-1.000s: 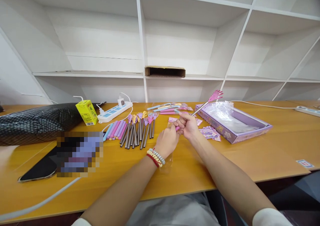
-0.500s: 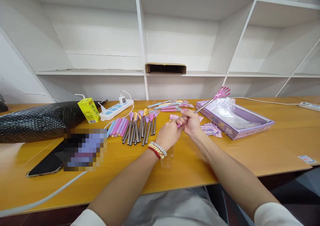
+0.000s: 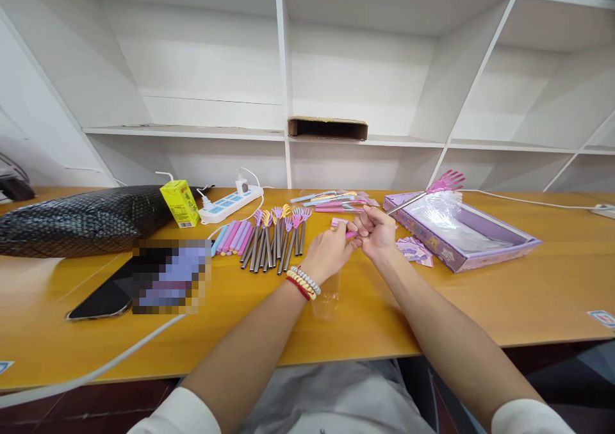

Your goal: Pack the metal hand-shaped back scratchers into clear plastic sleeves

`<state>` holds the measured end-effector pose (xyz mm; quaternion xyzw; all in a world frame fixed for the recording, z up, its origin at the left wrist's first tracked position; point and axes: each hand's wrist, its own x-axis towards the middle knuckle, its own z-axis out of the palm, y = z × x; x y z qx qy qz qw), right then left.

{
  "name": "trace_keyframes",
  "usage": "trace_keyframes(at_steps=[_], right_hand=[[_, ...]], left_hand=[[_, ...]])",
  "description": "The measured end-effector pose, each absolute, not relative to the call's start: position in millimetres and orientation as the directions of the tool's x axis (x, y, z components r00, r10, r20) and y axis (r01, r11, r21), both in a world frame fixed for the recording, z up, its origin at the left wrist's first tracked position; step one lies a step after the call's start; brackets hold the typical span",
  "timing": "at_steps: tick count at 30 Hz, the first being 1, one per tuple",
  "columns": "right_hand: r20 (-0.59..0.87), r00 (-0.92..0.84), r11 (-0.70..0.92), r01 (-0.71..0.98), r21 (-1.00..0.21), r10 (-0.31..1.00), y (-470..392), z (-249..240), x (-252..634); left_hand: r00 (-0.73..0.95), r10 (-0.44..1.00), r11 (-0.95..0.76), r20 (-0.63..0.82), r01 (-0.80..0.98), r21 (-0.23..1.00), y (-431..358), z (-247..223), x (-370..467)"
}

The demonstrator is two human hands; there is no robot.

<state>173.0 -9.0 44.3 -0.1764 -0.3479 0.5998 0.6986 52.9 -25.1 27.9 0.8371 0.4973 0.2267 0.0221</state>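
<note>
Between my two hands is a back scratcher with a pink claw head (image 3: 446,182) and a metal rod, pointing up to the right. My left hand (image 3: 327,253) is closed around its pink handle end. Right beside it, my right hand (image 3: 377,232) grips the lower rod; the joint between rod and handle is hidden by my fingers. Left of my hands lie several metal rods with claw heads (image 3: 273,242) in yellow, purple and pink. Next to those is a row of foam-like handle sleeves (image 3: 234,237). A clear plastic bag (image 3: 327,298) lies under my left wrist.
Behind my hands are several bagged back scratchers (image 3: 331,200). Printed cards (image 3: 414,250) and a purple box (image 3: 485,258) holding clear plastic lie to the right. Leftward are a power strip (image 3: 230,205), a yellow drink carton (image 3: 179,203), a phone (image 3: 108,292) and a black wrapped bundle (image 3: 86,223).
The view has shifted a little, so most things appear farther right. Both hands keep their hold on the back scratcher, close together.
</note>
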Motion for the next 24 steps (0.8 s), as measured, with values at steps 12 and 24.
trace_keyframes(at_steps=[12, 24], right_hand=[[0.335, -0.034, 0.2, -0.744, -0.637, 0.942, -11, 45, 181], [0.279, 0.011, 0.206, -0.703, -0.681, 0.96, -10, 45, 174]], left_hand=[[0.51, 0.725, -0.679, 0.463, 0.643, 0.355, -28, 17, 56], [0.443, 0.84, -0.516, 0.315, 0.83, 0.21, -31, 21, 59]])
